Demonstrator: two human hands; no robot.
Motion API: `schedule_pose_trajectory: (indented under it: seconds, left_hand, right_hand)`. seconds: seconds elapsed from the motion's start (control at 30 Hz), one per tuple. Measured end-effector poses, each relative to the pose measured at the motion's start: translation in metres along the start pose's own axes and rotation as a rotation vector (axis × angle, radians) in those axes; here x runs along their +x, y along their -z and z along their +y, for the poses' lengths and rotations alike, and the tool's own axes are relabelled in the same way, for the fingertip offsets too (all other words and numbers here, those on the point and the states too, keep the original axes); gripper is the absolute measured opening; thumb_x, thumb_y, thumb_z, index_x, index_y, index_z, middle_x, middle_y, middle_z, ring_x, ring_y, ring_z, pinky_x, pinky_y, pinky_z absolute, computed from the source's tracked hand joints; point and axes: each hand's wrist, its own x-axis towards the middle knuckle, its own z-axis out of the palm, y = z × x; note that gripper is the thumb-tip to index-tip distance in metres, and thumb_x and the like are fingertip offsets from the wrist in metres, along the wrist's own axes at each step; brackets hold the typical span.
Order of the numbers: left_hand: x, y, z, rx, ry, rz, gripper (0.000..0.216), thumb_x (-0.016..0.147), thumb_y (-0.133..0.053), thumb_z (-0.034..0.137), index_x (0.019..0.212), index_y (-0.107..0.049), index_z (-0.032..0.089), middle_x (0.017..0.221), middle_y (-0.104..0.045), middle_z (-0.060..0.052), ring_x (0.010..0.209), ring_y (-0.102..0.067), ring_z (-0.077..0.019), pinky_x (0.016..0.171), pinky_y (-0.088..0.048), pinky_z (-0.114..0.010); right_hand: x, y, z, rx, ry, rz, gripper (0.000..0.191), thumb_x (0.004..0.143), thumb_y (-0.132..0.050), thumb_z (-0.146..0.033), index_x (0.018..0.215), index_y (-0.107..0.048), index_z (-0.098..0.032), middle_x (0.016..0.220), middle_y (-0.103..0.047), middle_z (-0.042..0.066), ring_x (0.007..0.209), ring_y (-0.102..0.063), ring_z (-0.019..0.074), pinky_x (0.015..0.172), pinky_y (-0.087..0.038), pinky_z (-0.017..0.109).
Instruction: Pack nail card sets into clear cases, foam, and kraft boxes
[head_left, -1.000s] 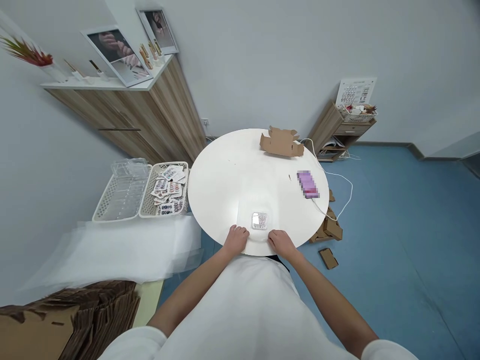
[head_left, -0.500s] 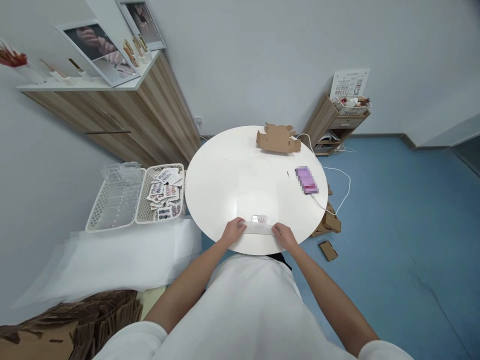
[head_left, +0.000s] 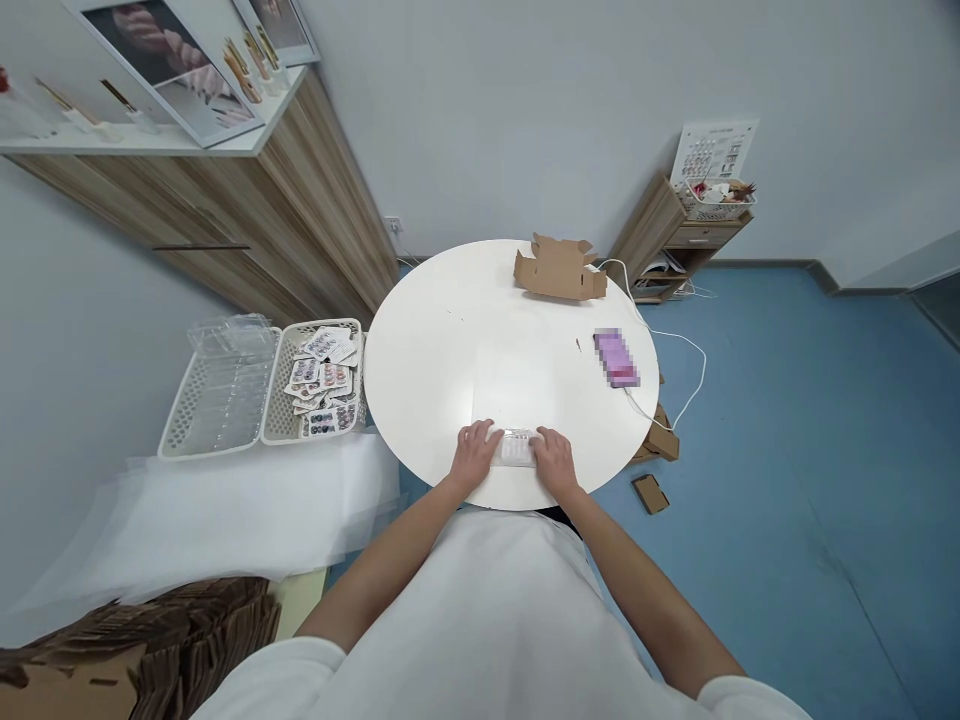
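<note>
On the near part of the round white table (head_left: 420, 350), a small clear plastic case (head_left: 516, 447) lies on a thin white translucent packing sheet (head_left: 514, 375). The near end of the sheet is folded up over the case. My left hand (head_left: 474, 455) grips the fold at the case's left side, fingers curled and thumb pointing inward. At the right side, my right hand (head_left: 553, 460) holds the fold the same way. What lies under the fingers is hidden.
A flattened brown carton (head_left: 561, 268) and a pixelated purple phone (head_left: 616, 358) with a white cable lie on the table. Left stand a basket of clear cases (head_left: 225, 400), a basket of nail cards (head_left: 274, 400), stacked white sheets (head_left: 240, 510) and folded cardboard (head_left: 210, 640).
Both hands have moved inward and slightly forward, carrying the sheet's near edge over the case. Their pinch on the edge has become a hold at the case's two sides. The head view has shifted slightly.
</note>
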Motion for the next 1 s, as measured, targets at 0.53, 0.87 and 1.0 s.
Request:
schedule_pose_trajectory:
  seconds: [0.53, 0.87, 1.0]
  left_hand:
    - [0.011, 0.016, 0.007, 0.075, -0.234, -0.274, 0.035, 0.064, -0.056, 0.033, 0.096, -0.048, 0.02, 0.102, -0.056, -0.008, 0.096, -0.051, -0.0248, 0.089, -0.029, -0.037]
    - [0.024, 0.035, 0.003, 0.058, -0.154, -0.285, 0.028, 0.076, -0.042, 0.041, 0.09, -0.056, 0.021, 0.099, -0.055, -0.005, 0.097, -0.049, -0.0218, 0.083, -0.035, -0.034]
    - [0.038, 0.036, -0.007, -0.07, -0.008, -0.416, 0.031, 0.07, -0.05, 0.044, 0.087, -0.059, 0.02, 0.096, -0.057, -0.005, 0.088, -0.053, -0.0213, 0.073, -0.04, -0.031]
  right_hand:
    - [0.015, 0.026, -0.008, 0.061, 0.292, -0.307, 0.03, 0.071, -0.052, -0.035, 0.094, -0.047, -0.017, 0.104, -0.053, 0.011, 0.097, -0.048, 0.0237, 0.083, -0.034, 0.036]
    - [0.023, 0.045, -0.012, 0.228, 0.175, -0.228, 0.024, 0.081, -0.041, -0.039, 0.089, -0.051, -0.019, 0.102, -0.051, 0.008, 0.094, -0.047, 0.0199, 0.078, -0.035, 0.031]
    - [0.039, 0.042, -0.009, 0.305, -0.034, -0.355, 0.03, 0.081, -0.039, -0.044, 0.085, -0.056, -0.02, 0.087, -0.056, 0.006, 0.079, -0.051, 0.0172, 0.067, -0.037, 0.028]
